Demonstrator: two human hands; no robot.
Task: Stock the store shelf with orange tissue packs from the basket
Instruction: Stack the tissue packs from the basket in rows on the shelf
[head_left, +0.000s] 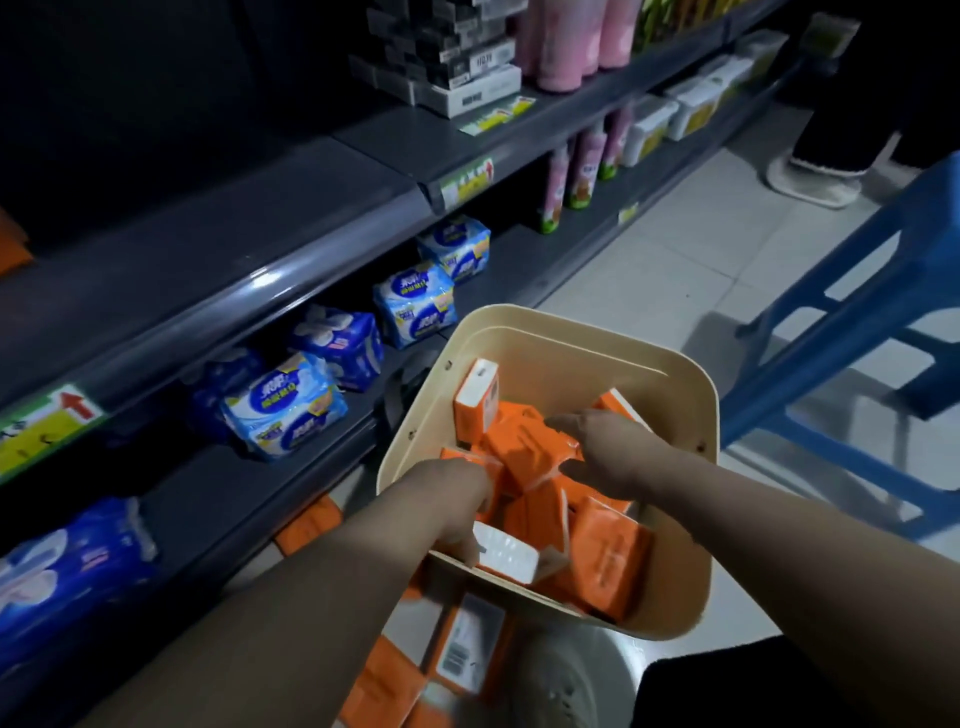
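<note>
Both hands inside beige rounded plastic basket (691, 395), which holds loose pile of orange plastic-wrapped tissue packs (608, 551). Left hand (457, 499) at near-left inner wall, fingers curled among packs; whether it holds 1 cannot tell. Right hand (608, 452) over pile middle, fingers and thumb spread wide around orange pack (530, 452), touching it, not closed. More orange packs (467, 654) on floor below basket. Dark grey metal store shelf (223, 270) at left carries blue-and-white wrapped packs (415, 306). Blue plastic stool (852, 322) at right.
</note>
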